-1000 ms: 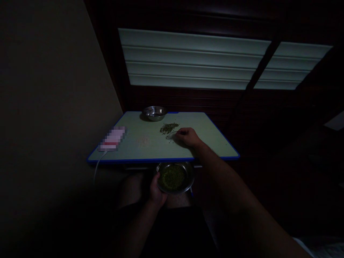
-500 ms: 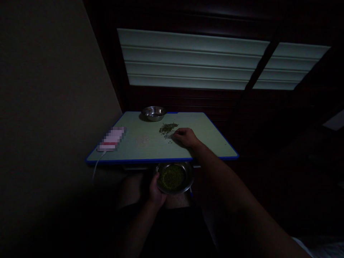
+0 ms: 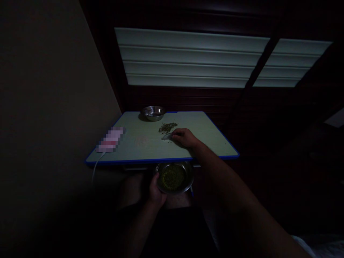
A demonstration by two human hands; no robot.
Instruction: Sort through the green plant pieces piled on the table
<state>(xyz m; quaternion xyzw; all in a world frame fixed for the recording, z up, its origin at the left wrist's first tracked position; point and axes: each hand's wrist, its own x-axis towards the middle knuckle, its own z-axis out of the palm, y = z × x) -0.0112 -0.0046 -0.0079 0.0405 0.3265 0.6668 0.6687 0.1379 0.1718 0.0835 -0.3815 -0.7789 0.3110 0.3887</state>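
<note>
My left hand [image 3: 157,190] grips the near-left rim of a steel bowl [image 3: 189,179], held just below the table's front edge. Small green beans [image 3: 172,176], like mung beans, lie in it. Over the table, my right hand [image 3: 185,137] pinches a thin translucent piece [image 3: 167,136], perhaps plastic; its exact kind is unclear in the dim light. That piece rests low at the tabletop, at the near side of a loose pile of small dark-green beans [image 3: 167,127]. A few stray beans lie near its tip.
A second steel bowl [image 3: 153,114] stands at the back left of the blue-edged table [image 3: 209,143]. At the left lies a blurred-out phone [image 3: 111,139] with a white cable [image 3: 95,166]. A pale scatter [image 3: 142,141] lies on the tabletop. Behind is a louvred panel [image 3: 185,59].
My right hand and the translucent piece have shifted slightly left along the near side of the bean pile. My left hand keeps the bowl in the same place.
</note>
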